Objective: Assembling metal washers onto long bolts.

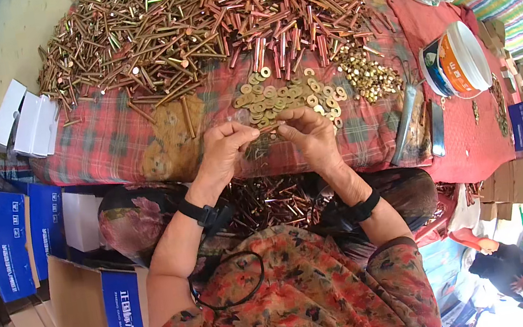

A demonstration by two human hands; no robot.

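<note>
My left hand (226, 147) and my right hand (309, 137) meet above the near edge of the plaid cloth (97, 147). Thumb and fingers of each are pinched together at a small, thin, coppery piece (268, 129) between them, too small to name. Just beyond the fingertips lies a loose pile of brass-coloured flat washers (279, 98). To the right of these is a heap of small brass-coloured nuts (366, 73). A great mound of coppery metal bolts or sleeves (207, 23) covers the far part of the cloth.
More metal pieces (274, 205) fill the space at my lap. A white bucket (462, 59) and a flat metal blade-like tool (405, 118) stand at right. White boxes (36, 123) and blue cartons (9, 242) are at left. Another person (510, 268) sits at lower right.
</note>
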